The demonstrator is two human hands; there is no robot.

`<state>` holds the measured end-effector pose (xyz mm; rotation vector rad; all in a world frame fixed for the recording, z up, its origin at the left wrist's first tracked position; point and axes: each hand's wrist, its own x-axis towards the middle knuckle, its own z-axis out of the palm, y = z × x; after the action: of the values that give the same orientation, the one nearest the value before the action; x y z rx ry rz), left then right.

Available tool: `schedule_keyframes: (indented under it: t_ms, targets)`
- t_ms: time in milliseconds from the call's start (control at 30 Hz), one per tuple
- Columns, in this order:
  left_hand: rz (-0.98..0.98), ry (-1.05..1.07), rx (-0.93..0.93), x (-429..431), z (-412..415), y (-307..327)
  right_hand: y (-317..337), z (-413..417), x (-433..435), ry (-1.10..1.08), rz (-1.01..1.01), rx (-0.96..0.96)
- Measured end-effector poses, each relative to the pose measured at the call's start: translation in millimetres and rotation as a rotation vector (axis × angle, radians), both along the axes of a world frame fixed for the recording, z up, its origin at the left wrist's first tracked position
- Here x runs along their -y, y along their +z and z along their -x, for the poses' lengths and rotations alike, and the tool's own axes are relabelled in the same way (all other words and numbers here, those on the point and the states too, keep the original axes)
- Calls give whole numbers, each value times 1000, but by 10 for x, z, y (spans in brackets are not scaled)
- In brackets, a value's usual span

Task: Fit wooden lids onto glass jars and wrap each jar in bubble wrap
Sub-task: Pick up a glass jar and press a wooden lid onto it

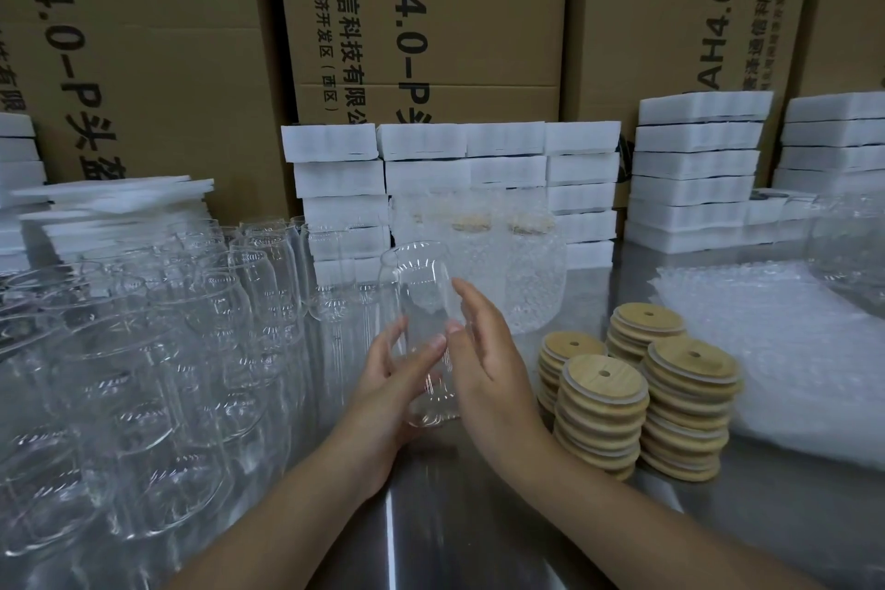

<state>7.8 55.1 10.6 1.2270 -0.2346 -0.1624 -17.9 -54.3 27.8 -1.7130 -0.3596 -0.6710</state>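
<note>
**A:** You watched the head camera from your station. Where was the glass jar at that moment?

**B:** I saw the glass jar (421, 287) in the air above the table (795, 508), in the middle of the view. It was tilted, with the mouth pointing up and away from the person. It had no lid on it.

**A:** And who held it?

**B:** The left hand (388, 393) held it. The thumb lay across the front of the lower part, and I saw the fingers through the glass, curled behind it. The right hand (488, 359) grasped nothing. Its fingers were straight and the palm faced the right side of the jar, very close. I could not tell if the palm really touched the glass.

**A:** Where were the wooden lids?

**B:** The wooden lids (601, 378) stood in four stacks on the table, just to the right of the right hand. Each top lid showed one small round hole. Further to the right lay the bubble wrap (776, 350), in flat sheets one upon the other.

**A:** Was anything finished?

**B:** Yes. Behind the held jar I saw wrapped jars (517, 283) standing upright, with lids visible through the wrap. I could not count them surely.

**A:** And the rest?

**B:** On the left side many empty jars (158, 350) stood close together. At the back were white foam blocks (503, 173) in piles, and behind them big cardboard boxes (455, 14) with printed letters.
</note>
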Motion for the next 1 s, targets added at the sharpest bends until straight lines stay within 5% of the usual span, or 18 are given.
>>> schedule_keyframes:
  t_ms: [567, 700, 1000]
  targets:
    - [-95, -54, 110, -59, -61, 52, 94, -97, 94, 307, -533, -272]
    - [-98, -152, 38, 29, 11, 59, 52, -105, 101, 220, -437, -264]
    - [-204, 22, 211, 27, 89, 69, -36, -64, 22, 90, -385, -137]
